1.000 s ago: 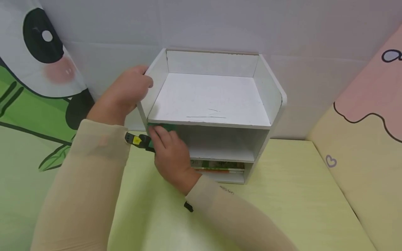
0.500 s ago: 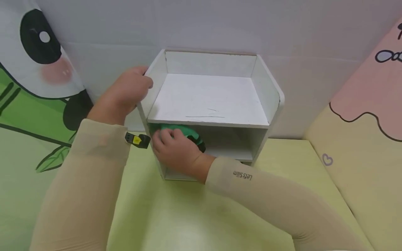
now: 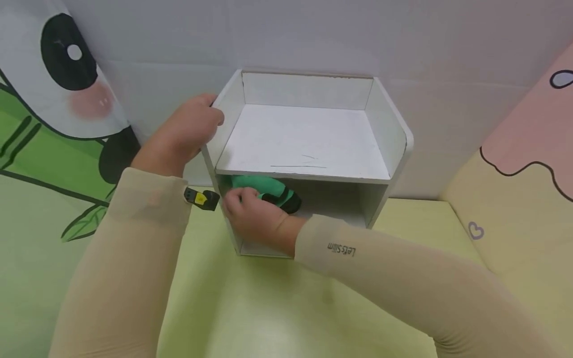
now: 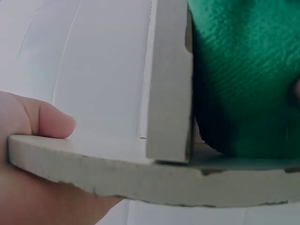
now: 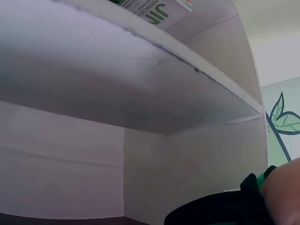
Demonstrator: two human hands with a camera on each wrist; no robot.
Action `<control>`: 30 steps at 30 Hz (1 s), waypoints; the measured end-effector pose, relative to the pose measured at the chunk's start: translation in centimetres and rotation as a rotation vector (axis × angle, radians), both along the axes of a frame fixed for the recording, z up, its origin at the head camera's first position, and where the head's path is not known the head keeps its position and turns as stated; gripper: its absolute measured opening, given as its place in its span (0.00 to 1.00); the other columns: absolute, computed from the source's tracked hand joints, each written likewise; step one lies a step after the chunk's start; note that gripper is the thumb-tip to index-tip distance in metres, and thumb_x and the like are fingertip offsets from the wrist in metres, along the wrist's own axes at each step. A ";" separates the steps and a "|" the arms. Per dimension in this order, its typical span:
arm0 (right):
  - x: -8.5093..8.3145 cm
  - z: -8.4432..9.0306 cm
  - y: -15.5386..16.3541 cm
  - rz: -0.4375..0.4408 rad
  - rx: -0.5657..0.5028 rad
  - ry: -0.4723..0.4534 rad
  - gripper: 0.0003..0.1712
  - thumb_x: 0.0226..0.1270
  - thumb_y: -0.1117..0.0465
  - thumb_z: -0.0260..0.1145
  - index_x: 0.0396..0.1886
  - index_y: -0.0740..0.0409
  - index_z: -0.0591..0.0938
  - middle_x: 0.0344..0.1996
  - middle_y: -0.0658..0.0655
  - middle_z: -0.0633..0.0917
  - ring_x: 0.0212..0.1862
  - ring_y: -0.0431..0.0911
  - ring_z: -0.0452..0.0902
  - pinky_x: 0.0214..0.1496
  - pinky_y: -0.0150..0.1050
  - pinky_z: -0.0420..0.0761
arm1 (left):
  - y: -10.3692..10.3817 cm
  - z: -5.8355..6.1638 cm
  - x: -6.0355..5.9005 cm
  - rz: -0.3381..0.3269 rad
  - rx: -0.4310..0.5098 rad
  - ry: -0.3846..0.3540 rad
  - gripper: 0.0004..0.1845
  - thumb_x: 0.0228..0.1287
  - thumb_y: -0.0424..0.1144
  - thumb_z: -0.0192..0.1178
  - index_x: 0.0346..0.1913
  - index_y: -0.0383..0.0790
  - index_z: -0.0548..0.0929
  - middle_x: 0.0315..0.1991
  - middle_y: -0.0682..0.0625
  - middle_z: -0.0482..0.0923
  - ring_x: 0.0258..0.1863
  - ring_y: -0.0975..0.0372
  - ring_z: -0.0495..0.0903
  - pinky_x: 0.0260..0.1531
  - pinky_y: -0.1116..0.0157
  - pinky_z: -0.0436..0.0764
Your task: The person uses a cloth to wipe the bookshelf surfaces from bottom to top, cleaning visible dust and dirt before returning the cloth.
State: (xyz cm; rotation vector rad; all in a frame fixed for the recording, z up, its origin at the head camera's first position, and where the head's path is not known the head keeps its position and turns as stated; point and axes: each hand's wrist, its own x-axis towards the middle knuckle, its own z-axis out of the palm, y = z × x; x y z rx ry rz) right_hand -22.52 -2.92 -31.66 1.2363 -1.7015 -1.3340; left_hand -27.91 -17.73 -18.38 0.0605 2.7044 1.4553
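My left hand (image 3: 188, 129) grips the left side panel of a small white shelf unit (image 3: 295, 132); its thumb (image 4: 56, 122) lies over the panel's inner face in the left wrist view. In the upper open compartment sits a rounded green thing with black bands and a black end (image 3: 264, 185), its kind unclear. Fingers of my right hand (image 3: 255, 214) curl at its near left side and hold it. Up close, its green surface (image 4: 253, 70) looks finely textured, right under the top board. The right wrist view shows its black part (image 5: 215, 208) beside the hand.
The unit stands on a pale yellow-green tabletop (image 3: 277, 303) against a white wall (image 3: 304, 35). Books (image 5: 161, 14) lie in the lower compartment. Painted cartoon panels flank both sides. A black and yellow device (image 3: 201, 198) sits at my left wrist.
The green and black thing, mostly hidden before, now shows across the compartment's left part. My right forearm has swung to the right and up, covering the lower books. The left hand keeps its grip.
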 end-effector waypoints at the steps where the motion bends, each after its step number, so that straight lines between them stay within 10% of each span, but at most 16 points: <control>1: 0.0 0.0 0.0 -0.011 -0.002 0.000 0.19 0.70 0.70 0.48 0.52 0.64 0.83 0.45 0.59 0.80 0.46 0.50 0.72 0.35 0.37 0.78 | 0.0 0.0 0.0 -0.001 0.001 -0.001 0.33 0.79 0.39 0.35 0.84 0.44 0.48 0.75 0.42 0.61 0.65 0.48 0.65 0.63 0.47 0.70; 30: 0.8 -0.9 4.8 -0.327 -0.029 0.284 0.07 0.59 0.63 0.49 0.25 0.52 0.73 0.29 0.52 0.72 0.35 0.47 0.65 0.34 0.39 0.63 | 0.0 0.4 -0.3 0.005 -0.008 -0.042 0.34 0.80 0.41 0.35 0.85 0.47 0.45 0.81 0.47 0.53 0.72 0.50 0.59 0.71 0.46 0.63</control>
